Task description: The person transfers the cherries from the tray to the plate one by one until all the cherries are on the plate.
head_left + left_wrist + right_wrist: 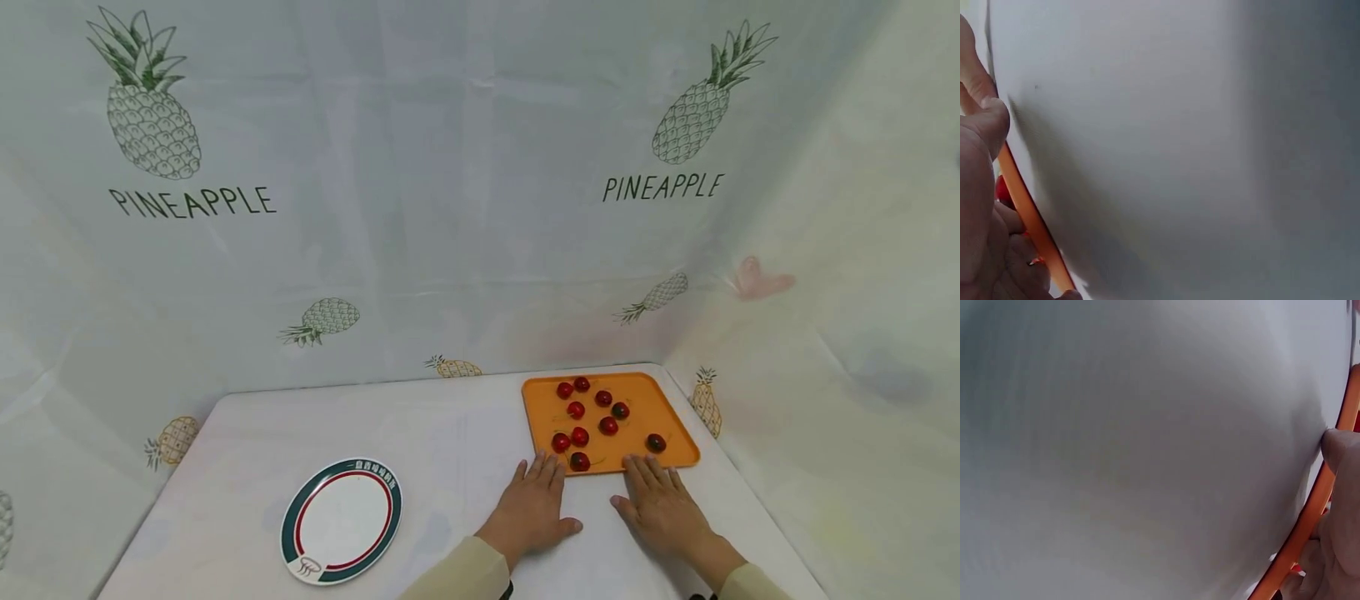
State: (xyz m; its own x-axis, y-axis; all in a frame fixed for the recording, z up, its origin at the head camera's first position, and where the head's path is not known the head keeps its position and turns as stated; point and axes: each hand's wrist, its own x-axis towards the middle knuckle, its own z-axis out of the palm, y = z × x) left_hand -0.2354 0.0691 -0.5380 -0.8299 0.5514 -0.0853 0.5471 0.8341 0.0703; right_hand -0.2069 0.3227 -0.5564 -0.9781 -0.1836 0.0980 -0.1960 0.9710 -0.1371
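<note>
Orange tray (pixel 652 404), and we're seeing it sitting at the far right of the white table (pixel 450 446), its raised rim presumably helping to stop the red cherries (pixel 576 410) from rolling off. We're counting ten of them, most lying loosely together toward the left, one resting apart on the right. Now we're looking at the near edge: the left hand (pixel 528 510) is touching it by the left corner, the right hand (pixel 663 510) is touching it farther along, and both are stretching their fingers out straight, released, grasping nothing, thumbs pointing toward each other. We're judging that this wide spacing is steadying the tray evenly. From the wrists we're catching the orange rim running right past the fingers. Moving outward, we're finding a green-rimmed plate (pixel 343 521) lying well apart on the left, probably leaving the hands room around the tray. Behind everything, a pineapple-printed sheet (pixel 450 183) is hanging, apparently screening off the background.
</note>
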